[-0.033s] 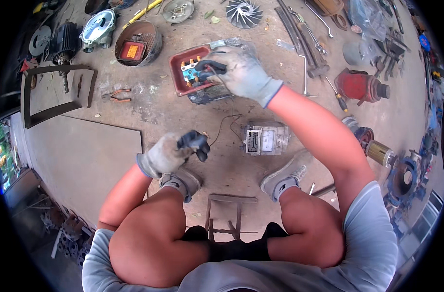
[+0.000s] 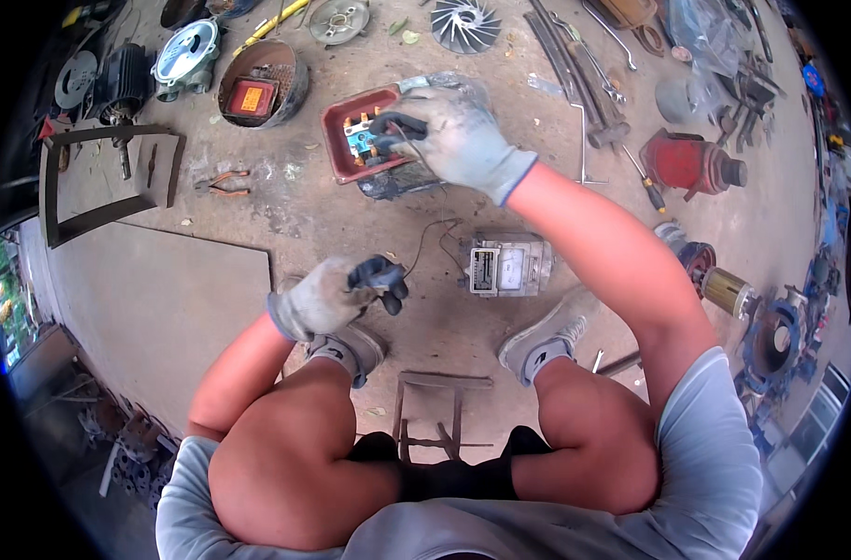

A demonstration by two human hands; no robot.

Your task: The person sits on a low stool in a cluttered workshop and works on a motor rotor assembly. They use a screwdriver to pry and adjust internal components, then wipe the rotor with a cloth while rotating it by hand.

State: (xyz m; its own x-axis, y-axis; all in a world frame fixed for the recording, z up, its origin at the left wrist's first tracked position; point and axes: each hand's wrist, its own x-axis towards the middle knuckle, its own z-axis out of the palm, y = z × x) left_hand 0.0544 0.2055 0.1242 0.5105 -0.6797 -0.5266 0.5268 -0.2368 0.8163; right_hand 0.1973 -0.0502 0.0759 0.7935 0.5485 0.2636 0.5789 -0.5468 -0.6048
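My gloved right hand is closed over the right side of an open red-brown terminal box. A thin dark test lead runs across its pinched fingers; its tip is hidden. Inside the box sits a blue terminal block with brass-coloured posts, next to my fingertips. My gloved left hand is held above my left shoe, fingers curled in a pinch on the end of another thin wire. This wire loops over to a grey meter with a dial window, lying on the floor between my feet.
Pliers and an angular metal frame lie to the left, near a flat board. A round pan holds a red box. At right are a hammer, a screwdriver and a red jack-like part. A low stool stands between my legs.
My left hand has shifted slightly to the right. My right hand has moved very slightly left, still over the terminal box.
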